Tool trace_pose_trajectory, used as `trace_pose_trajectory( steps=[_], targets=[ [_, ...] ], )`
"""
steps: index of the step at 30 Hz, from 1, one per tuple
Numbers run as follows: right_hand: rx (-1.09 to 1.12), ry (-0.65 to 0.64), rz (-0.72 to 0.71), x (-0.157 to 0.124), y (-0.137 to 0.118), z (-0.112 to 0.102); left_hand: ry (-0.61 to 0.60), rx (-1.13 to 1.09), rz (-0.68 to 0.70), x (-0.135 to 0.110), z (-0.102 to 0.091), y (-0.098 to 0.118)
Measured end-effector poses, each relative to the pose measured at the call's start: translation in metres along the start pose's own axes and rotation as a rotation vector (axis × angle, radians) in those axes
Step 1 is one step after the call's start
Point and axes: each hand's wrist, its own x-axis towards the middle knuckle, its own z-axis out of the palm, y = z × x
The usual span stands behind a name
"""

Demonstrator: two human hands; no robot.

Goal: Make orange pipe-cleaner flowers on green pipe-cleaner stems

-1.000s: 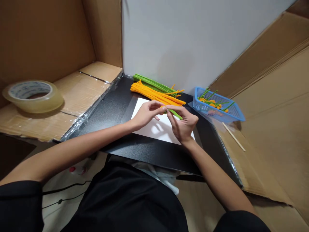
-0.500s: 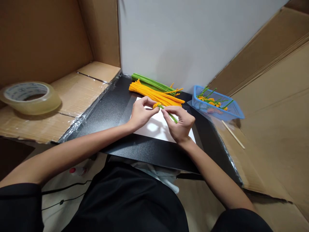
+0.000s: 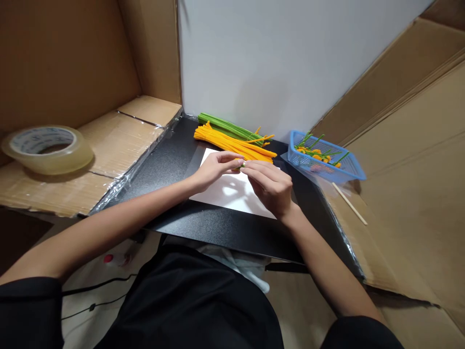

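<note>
My left hand (image 3: 214, 169) and my right hand (image 3: 271, 184) meet over a white sheet of paper (image 3: 225, 191) on a black board (image 3: 170, 165). Both pinch a small pipe-cleaner piece with an orange coil and a green stem (image 3: 240, 165); most of it is hidden by my fingers. Just behind the hands lies a bundle of orange pipe cleaners (image 3: 228, 142), and behind that a bundle of green pipe cleaners (image 3: 221, 124).
A blue basket (image 3: 348, 170) with several finished orange-and-green pieces stands at the right. A thin wooden stick (image 3: 349, 203) lies on cardboard beside it. A roll of clear tape (image 3: 47, 148) sits on the cardboard ledge at left. A white wall rises behind.
My hands have closed together over the piece, hiding the green stem that stuck out before. My right hand has turned palm down and shifted slightly left.
</note>
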Motion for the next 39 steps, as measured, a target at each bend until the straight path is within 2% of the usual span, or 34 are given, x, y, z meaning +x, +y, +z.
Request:
trace_pose_trajectory(
  steps=[3, 8, 14, 18, 20, 25, 27, 30, 34, 39],
  targets=[
    [-0.008, -0.043, -0.078, 0.001, 0.001, -0.004, -0.093, 0.013, -0.054, 0.002, -0.005, 0.002],
    [-0.101, -0.16, -0.245, 0.006, 0.001, -0.011, -0.03, 0.055, -0.044, 0.004, -0.005, 0.003],
    [-0.187, -0.215, -0.366, 0.007, 0.001, -0.015, 0.022, 0.119, 0.046, 0.006, -0.002, -0.001],
    [-0.179, -0.241, -0.344, 0.006, 0.001, -0.014, 0.029, 0.126, 0.082, 0.006, -0.004, -0.004],
    [-0.167, -0.245, -0.321, 0.006, 0.0, -0.013, -0.008, 0.145, 0.087, 0.007, -0.006, -0.002],
    [-0.142, -0.185, -0.256, 0.006, 0.003, -0.011, -0.309, 0.26, 0.066, 0.009, -0.018, 0.007],
    [-0.13, -0.16, -0.221, 0.006, 0.004, -0.011, -0.366, 0.327, 0.086, 0.01, -0.022, 0.009],
    [-0.102, -0.165, -0.204, 0.004, 0.004, -0.011, -0.378, 0.412, 0.141, 0.009, -0.023, 0.008],
    [-0.054, -0.188, -0.184, 0.002, 0.004, -0.011, -0.3, 0.483, 0.232, 0.009, -0.024, 0.002],
    [-0.029, -0.21, -0.181, 0.004, 0.004, -0.016, -0.267, 0.456, 0.26, 0.009, -0.023, 0.001]
  ],
)
